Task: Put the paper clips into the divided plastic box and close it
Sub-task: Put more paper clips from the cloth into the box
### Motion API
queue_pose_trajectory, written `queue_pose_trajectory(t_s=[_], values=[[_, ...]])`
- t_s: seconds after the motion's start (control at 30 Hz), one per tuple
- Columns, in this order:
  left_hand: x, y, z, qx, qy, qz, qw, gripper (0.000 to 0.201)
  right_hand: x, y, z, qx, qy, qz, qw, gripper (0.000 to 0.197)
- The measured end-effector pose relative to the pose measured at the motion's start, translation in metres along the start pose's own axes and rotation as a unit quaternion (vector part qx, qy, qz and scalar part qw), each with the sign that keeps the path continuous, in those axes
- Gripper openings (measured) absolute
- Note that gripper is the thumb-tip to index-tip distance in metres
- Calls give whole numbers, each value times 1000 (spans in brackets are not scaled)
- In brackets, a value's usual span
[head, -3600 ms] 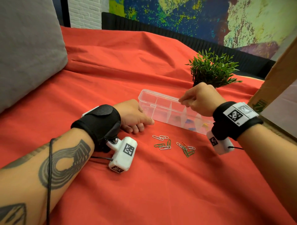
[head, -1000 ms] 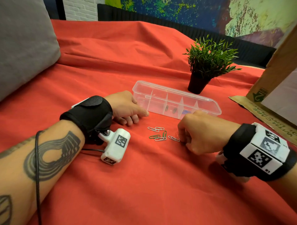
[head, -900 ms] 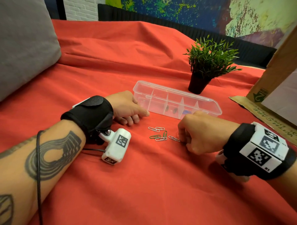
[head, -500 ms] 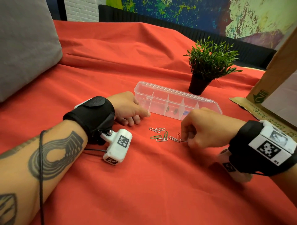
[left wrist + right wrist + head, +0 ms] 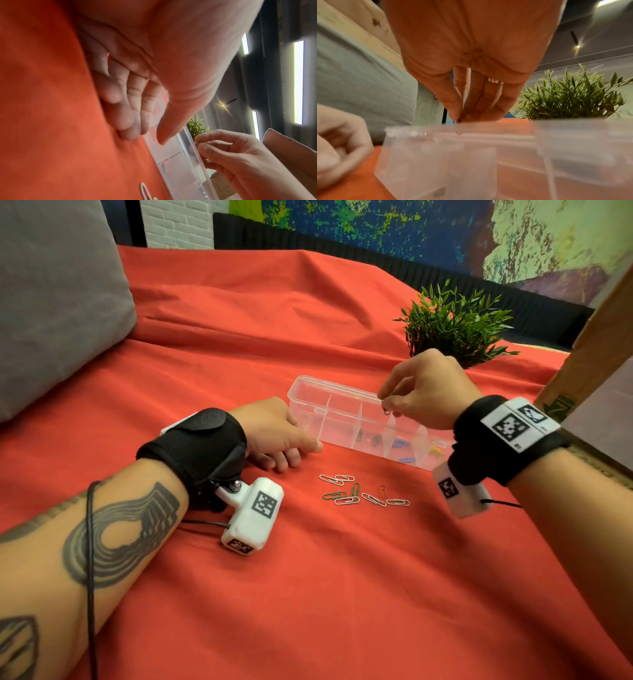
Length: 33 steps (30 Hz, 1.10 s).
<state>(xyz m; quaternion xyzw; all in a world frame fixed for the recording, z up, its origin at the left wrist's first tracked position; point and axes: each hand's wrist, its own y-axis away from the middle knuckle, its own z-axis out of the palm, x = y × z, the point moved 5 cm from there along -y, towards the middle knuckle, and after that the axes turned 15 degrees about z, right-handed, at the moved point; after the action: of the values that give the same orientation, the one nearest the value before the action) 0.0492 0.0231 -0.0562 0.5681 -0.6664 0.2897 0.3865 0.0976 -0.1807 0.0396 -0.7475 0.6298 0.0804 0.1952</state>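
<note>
Plastic, clear and thin-walled, forms the long divided box [image 5: 346, 419], open on wrinkled red cloth [image 5: 308, 594]. The right hand [image 5: 421, 392] pinches a dark wire paper clip [image 5: 386, 409] over a middle compartment. The left hand [image 5: 274, 433] lies with relaxed fingers against the box's near end. Loose paper clips [image 5: 363, 494] lie on the cloth just before the box. Coloured clips inside show only dimly through the walls; the wrist views are blurred.
</note>
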Motion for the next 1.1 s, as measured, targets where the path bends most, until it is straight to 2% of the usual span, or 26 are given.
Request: queue_pose_trajectory(t_s=[0.17, 0.27, 0.33, 0.5, 0.6, 0.7, 1.1], values=[[0, 0, 0, -3, -1, -2, 1000, 26, -4, -8, 8, 28, 32, 4, 999, 18], [-1, -1, 0, -4, -2, -2, 1000, 27, -10, 3, -1, 67, 12, -23, 997, 17], [-1, -1, 0, -3, -3, 0, 1000, 26, -15, 16, -5, 63, -1, -47, 997, 14], [-1, -2, 1, -1, -7, 1, 1000, 27, -35, 55, 6, -40, 35, -114, 992, 12], [0, -2, 1, -3, -11, 2, 1000, 27, -43, 76, 22, -118, 85, -155, 977, 21], [-1, -2, 0, 0, -9, 2, 1000, 27, -38, 85, 39, -177, 154, -151, 960, 29], [-1, -2, 1, -4, -8, 5, 1000, 28, -29, 85, 54, -207, 171, -142, 953, 26]])
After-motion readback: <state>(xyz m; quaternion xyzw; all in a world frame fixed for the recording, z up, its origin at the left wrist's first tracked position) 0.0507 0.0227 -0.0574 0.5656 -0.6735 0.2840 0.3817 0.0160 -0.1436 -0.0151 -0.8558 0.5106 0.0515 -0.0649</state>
